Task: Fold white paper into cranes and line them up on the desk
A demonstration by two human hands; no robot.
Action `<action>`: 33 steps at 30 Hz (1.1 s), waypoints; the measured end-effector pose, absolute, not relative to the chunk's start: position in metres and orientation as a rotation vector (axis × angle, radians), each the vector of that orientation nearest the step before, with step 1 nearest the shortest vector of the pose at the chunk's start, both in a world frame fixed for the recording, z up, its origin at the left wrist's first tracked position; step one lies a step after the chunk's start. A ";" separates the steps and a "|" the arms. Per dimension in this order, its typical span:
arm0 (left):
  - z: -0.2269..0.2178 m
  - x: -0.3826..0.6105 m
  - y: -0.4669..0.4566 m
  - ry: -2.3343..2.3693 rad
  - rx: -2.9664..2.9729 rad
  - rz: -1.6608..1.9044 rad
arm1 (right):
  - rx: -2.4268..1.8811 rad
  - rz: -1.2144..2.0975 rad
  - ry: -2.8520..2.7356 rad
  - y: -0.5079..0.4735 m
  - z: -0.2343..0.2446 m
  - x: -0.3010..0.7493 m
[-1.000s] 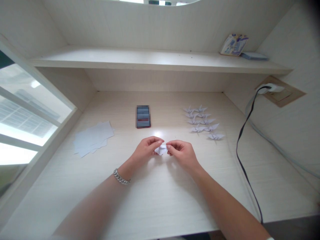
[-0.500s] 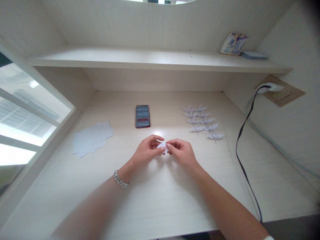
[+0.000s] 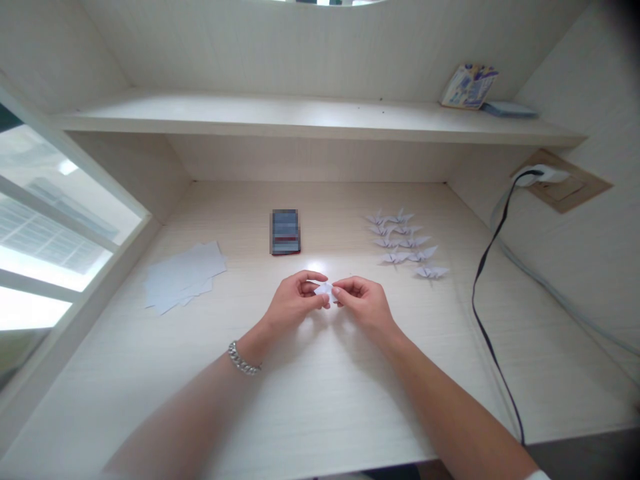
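Note:
My left hand (image 3: 294, 300) and my right hand (image 3: 364, 303) meet just above the middle of the desk (image 3: 320, 400), each pinching the same small folded piece of white paper (image 3: 325, 290). Fingers and thumbs of both hands are closed on it, and most of the paper is hidden between them. A silver bracelet (image 3: 243, 360) sits on my left wrist. Several finished paper cranes (image 3: 405, 243) lie in rows to the right, beyond my right hand. A loose stack of white paper sheets (image 3: 183, 277) lies to the left.
A phone (image 3: 285, 232) lies face up behind my hands. A black cable (image 3: 487, 287) runs from a wall socket (image 3: 543, 177) down across the desk's right side to its front edge. A shelf (image 3: 300, 117) above carries a small box (image 3: 467, 87). A window stands on the left.
My hands have drawn slightly closer together and lifted a little, folding the paper smaller between the fingertips. Everything else on the desk stays where it was.

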State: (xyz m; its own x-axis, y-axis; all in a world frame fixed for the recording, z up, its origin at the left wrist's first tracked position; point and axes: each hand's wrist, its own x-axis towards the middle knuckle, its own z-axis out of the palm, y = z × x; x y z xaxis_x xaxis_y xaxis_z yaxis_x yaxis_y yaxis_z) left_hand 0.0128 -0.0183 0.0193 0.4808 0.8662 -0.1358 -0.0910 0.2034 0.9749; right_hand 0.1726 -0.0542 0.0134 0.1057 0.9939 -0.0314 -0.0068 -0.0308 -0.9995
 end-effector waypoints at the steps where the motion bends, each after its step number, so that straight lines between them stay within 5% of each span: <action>1: 0.019 0.013 -0.018 0.830 1.178 0.790 | -1.276 1.153 -1.108 -0.054 0.013 0.173; 15: 0.017 0.014 -0.019 0.839 1.222 0.834 | -1.304 1.121 -1.112 -0.056 0.019 0.169; 33: 0.019 0.011 -0.021 0.864 1.376 0.735 | -1.262 1.480 -1.042 -0.055 0.019 0.165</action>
State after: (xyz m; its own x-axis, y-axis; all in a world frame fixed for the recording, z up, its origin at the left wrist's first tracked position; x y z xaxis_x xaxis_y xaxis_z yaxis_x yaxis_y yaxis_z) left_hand 0.0110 -0.0207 0.0192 0.5099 0.8557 -0.0887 0.0503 0.0733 0.9960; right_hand 0.1648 -0.0551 0.0193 -0.0721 0.9702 -0.2312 -0.1097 -0.2381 -0.9650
